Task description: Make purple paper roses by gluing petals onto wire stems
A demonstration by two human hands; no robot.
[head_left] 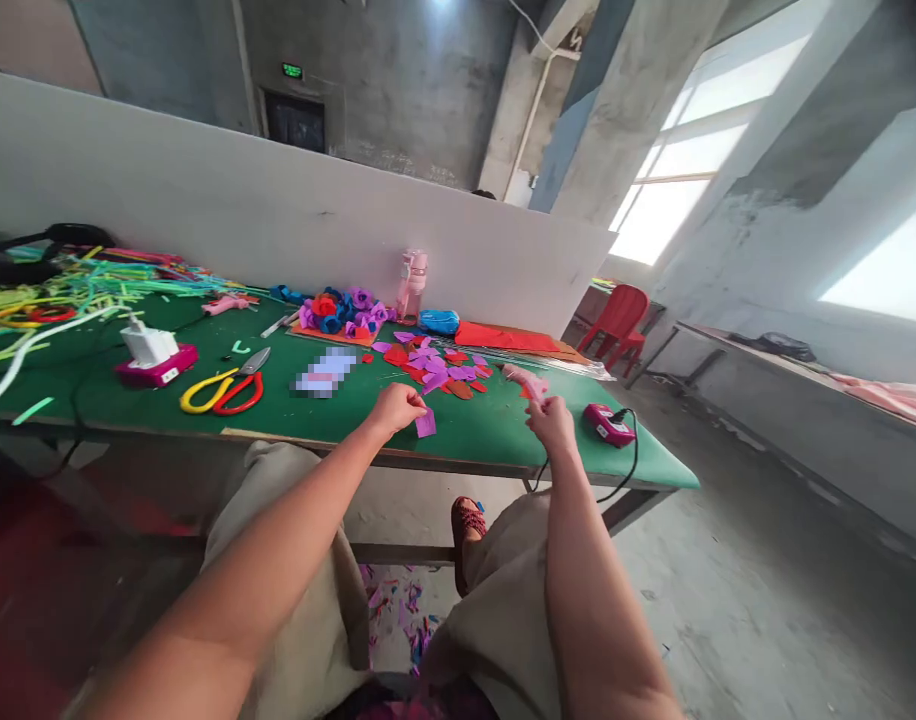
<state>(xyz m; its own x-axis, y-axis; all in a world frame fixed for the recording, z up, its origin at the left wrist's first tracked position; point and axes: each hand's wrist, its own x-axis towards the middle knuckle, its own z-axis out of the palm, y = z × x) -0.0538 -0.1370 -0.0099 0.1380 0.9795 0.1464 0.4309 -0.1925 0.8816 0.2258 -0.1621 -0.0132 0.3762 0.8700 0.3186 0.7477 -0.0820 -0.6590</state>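
Between the fingertips of my left hand [398, 408] is a purple paper piece [426, 423], hanging near the table's front edge. My right hand [554, 422] is wrapped round the handle of a pink glue gun [528, 381], whose nozzle points left and away from me. A loose pile of purple and red paper petals [426, 362] lies just beyond my hands. Farther back, purple, blue and red paper flowers [342, 310] sit bunched on an orange sheet. Yellow-and-red-handled scissors [237, 385] rest to the left.
A magenta power socket [610, 425] with a black cord stands on the right of the green table [338, 422]. Another socket [156, 368] holds a white plug at left. A pink bottle [411, 288] stands by the white partition [293, 200]. Colourful strips [105, 280] fill the far left.
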